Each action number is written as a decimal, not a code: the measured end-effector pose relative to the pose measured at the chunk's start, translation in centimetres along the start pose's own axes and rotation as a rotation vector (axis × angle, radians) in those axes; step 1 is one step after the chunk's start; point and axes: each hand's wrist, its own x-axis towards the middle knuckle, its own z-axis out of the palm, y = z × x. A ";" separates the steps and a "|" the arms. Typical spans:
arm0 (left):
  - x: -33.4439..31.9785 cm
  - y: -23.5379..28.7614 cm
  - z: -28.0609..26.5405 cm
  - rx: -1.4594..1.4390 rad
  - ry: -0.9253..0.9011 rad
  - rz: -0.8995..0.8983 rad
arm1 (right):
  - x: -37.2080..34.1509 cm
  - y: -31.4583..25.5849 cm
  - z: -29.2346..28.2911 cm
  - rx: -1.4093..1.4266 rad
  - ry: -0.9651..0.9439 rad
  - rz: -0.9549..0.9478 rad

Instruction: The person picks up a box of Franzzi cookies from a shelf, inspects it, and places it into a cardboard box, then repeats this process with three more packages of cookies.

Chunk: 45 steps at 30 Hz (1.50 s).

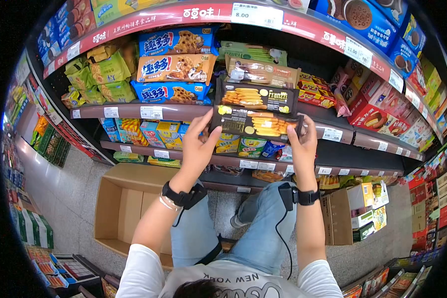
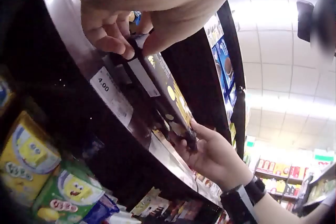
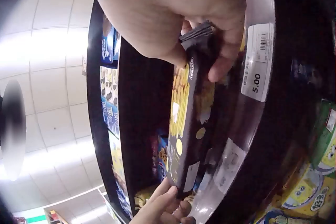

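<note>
Head view: L hand and R hand hold a black Franzzi pkg btwn them, one at each end, thumbs on the face toward the camera. Pkg is level, long side abt parallel w/ the front edge of the shelf, near the middle of that edge. Another black printed panel shows just above it; can't tell if it's a 2nd pkg. Behind, on the shelf: tan pkg, then green pkg nearer the back edge. Blue & orange cookie pkgs are stacked L of these, green bags toward the L end, red & yellow boxes R of the middle. On the floor, an open carton is L of the legs, a smaller carton w/ goods is on the R.

L wrist view: L hand pinches the near end of the pkg btwn thumb & fingers; R hand grips the far end. A 4.00 tag is on the shelf's front edge, just beside the pkg.

R wrist view: R hand pinches the pkg near its crimped end, thumb one side, fingers other; L hand's thumb & fingers hold the opp. end. A 5.00 tag is on the shelf edge nearby.
</note>
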 end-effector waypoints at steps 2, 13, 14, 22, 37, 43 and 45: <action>-1.2 0.0 -0.4 -0.234 0.038 -0.057 | -1.7 -2.7 0.8 0.088 -0.049 0.180; -7.7 -0.4 -4.8 -0.787 0.229 -0.556 | -9.4 0.5 2.7 0.056 -0.403 0.374; -7.6 -0.5 -5.0 -0.785 0.255 -0.555 | -9.8 0.3 2.6 0.057 -0.565 0.516; -9.1 -1.3 -3.4 -0.545 -0.273 -0.543 | -13.4 1.2 7.2 0.250 -0.591 0.637; -10.0 -1.1 -6.8 -0.401 -0.185 -0.547 | -9.4 -0.7 3.6 0.200 -0.170 0.546; -9.9 -2.6 -6.6 -0.600 0.094 -0.690 | -10.4 -0.2 3.4 0.144 -0.300 0.567; -9.9 -2.6 -6.5 -0.625 0.114 -0.704 | -10.4 -0.1 3.4 0.145 -0.306 0.576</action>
